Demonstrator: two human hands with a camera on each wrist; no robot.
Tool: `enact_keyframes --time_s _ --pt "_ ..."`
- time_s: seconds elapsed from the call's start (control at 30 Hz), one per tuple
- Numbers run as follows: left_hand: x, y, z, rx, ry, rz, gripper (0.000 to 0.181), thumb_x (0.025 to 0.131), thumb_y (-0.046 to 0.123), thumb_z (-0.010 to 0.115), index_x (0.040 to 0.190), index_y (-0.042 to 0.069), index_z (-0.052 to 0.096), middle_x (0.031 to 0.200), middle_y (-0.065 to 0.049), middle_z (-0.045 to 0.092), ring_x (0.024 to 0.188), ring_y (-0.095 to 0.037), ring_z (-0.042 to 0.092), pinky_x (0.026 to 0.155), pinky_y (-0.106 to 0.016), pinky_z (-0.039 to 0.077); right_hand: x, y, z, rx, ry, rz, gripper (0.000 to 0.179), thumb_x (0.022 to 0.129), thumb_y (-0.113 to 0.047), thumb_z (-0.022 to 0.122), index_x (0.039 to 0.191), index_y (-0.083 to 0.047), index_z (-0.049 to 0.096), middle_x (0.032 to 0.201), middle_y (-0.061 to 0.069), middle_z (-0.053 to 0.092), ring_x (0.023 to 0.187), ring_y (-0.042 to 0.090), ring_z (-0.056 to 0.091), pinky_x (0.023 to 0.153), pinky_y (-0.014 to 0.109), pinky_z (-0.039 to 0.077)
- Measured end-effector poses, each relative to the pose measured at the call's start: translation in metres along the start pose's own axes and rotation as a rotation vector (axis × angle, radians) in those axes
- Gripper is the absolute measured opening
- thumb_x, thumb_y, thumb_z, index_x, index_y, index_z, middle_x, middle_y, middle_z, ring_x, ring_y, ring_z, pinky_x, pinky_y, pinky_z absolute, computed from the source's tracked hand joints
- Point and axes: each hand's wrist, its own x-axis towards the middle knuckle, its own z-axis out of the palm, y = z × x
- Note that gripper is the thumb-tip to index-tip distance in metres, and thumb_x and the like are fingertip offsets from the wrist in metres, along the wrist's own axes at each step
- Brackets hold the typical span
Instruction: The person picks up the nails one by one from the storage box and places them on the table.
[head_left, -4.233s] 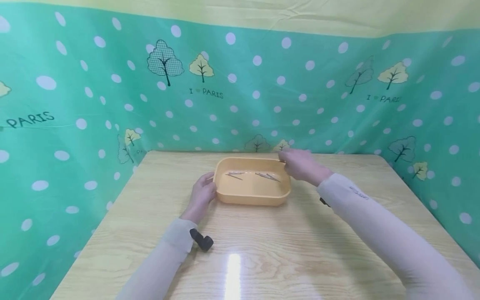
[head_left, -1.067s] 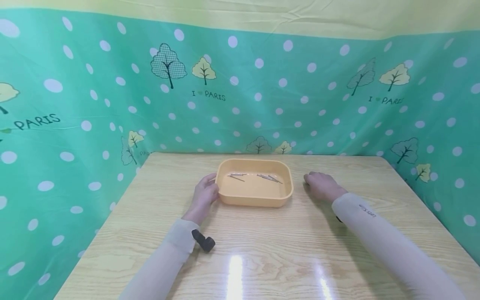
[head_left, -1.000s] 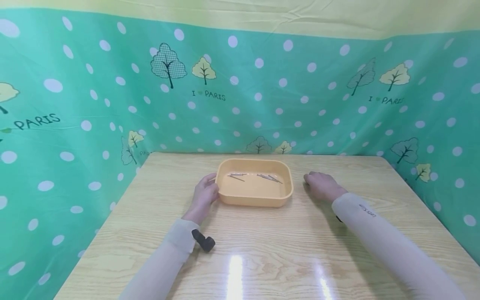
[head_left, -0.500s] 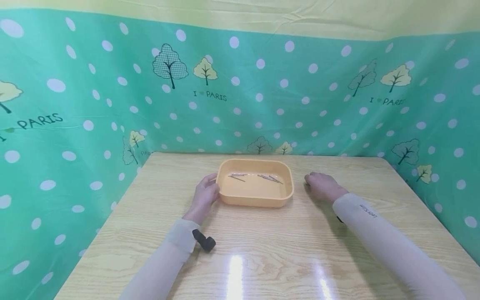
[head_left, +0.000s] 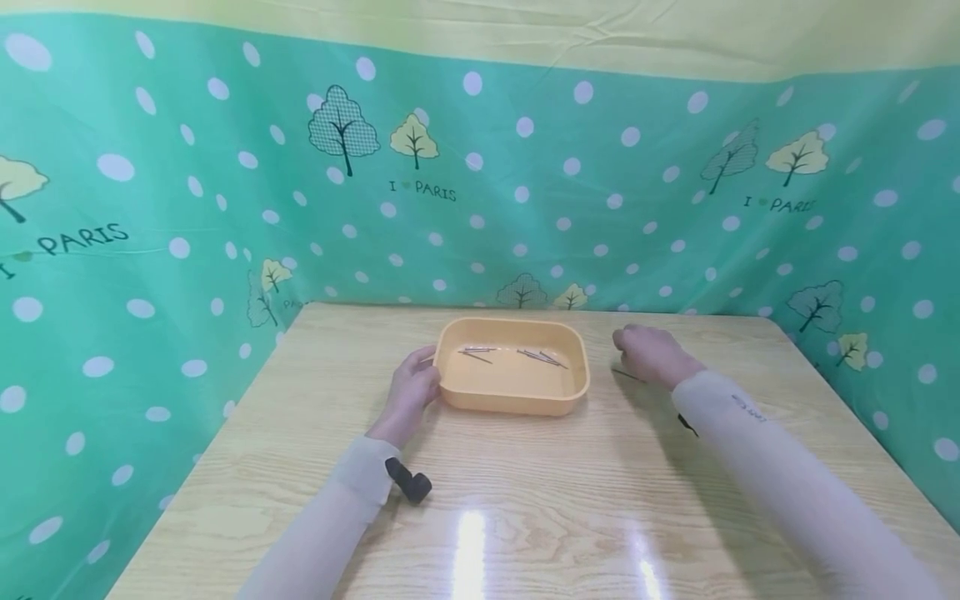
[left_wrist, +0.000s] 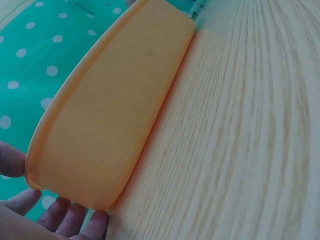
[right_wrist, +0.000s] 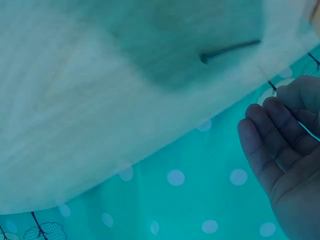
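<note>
A pale orange plastic tray [head_left: 513, 405] stands upright at the table's middle in the head view. Inside lie two small groups of nails, the left nails [head_left: 478, 358] apart from the right nails [head_left: 542, 359]. My left hand [head_left: 410, 390] holds the tray's left end; in the left wrist view its fingertips touch the tray's wall [left_wrist: 112, 100]. Right of the tray, my right hand [head_left: 652, 354] is raised above the table. Below it one loose nail [right_wrist: 232, 49] lies on the wood. The right fingers [right_wrist: 262, 150] are loosely bent, and nothing shows in them.
The wooden tabletop [head_left: 525, 483] carries bright light reflections near its front. A green dotted curtain [head_left: 480, 183] with printed trees closes off the back and both sides. A black camera mount [head_left: 408, 482] sits at the left wrist.
My right hand moved from the tray's back right corner down to the table on the right. Just now it lifted slightly, leaving a nail visible beneath. The left hand stayed at the tray.
</note>
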Motion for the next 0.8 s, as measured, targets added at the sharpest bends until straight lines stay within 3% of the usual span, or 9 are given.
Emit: enact_keyframes --time_s 0.2,0.37,0.47,0.63,0.8 --pt "0.000 0.000 0.000 0.009 -0.001 0.001 0.060 0.081 0.000 0.047 0.140 0.012 0.042 0.141 -0.016 0.043 0.124 -0.031 0.049 0.101 -0.039 0.045 0.004 -0.003 -0.025 0.060 0.028 0.012 0.013 0.087 0.000 0.058 0.098 0.000 0.064 0.088 0.011 0.062 0.074 0.024 0.059 0.066 0.041 0.054" --pt "0.000 0.001 0.001 0.004 0.008 0.004 0.059 0.081 0.001 0.047 0.139 0.010 0.044 0.140 -0.016 0.044 0.123 -0.031 0.050 0.100 -0.039 0.046 0.006 -0.007 -0.041 0.070 0.044 0.028 0.009 0.087 -0.001 0.055 0.091 -0.002 0.063 0.082 0.009 0.061 0.068 0.023 0.054 0.060 0.038 0.049" --pt "0.001 0.002 0.002 0.007 0.010 0.005 0.059 0.081 0.001 0.048 0.139 0.011 0.044 0.140 -0.016 0.045 0.123 -0.030 0.050 0.099 -0.038 0.046 0.008 -0.011 -0.047 0.067 0.030 0.033 0.011 0.087 -0.002 0.054 0.092 -0.003 0.064 0.085 0.009 0.063 0.071 0.024 0.056 0.062 0.039 0.050" --pt "0.001 0.001 0.002 0.003 0.011 0.004 0.058 0.082 0.001 0.047 0.139 0.011 0.044 0.140 -0.016 0.045 0.123 -0.030 0.050 0.099 -0.038 0.046 0.012 -0.021 -0.052 0.064 0.012 0.021 0.022 0.088 -0.004 0.055 0.108 -0.001 0.064 0.104 0.016 0.066 0.092 0.032 0.063 0.077 0.047 0.054" --pt "0.001 0.000 0.001 -0.004 0.010 0.001 0.057 0.083 0.001 0.047 0.139 0.010 0.044 0.140 -0.016 0.044 0.123 -0.031 0.050 0.100 -0.039 0.046 0.019 -0.031 -0.055 0.048 0.020 0.003 0.019 0.088 -0.005 0.056 0.103 -0.003 0.066 0.096 0.012 0.067 0.084 0.028 0.063 0.071 0.044 0.055"
